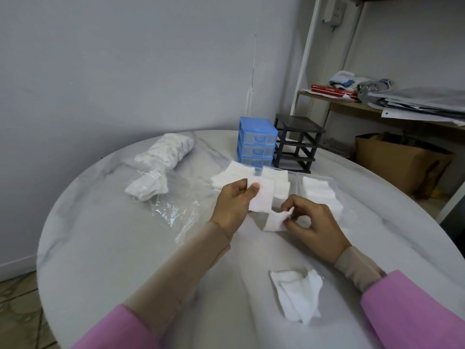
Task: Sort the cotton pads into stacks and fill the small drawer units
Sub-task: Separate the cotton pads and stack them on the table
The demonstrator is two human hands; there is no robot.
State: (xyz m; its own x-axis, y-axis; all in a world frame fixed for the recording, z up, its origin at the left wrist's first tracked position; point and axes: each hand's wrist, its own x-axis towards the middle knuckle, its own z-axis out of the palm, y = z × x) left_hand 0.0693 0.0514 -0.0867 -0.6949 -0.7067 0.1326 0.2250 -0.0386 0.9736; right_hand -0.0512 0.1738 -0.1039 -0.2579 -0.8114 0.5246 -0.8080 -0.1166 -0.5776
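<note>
Cotton pads (261,197) look featherlight and floppy; left hand (232,202) pinches one by its edge, right hand (312,220) pinches another (275,221), so gentle edge grips work.

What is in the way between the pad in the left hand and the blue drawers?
The left hand pinches a cotton pad. Only flat pad stacks lie on the table toward the blue drawer unit. Its drawers look closed, so one must be opened first.
</note>
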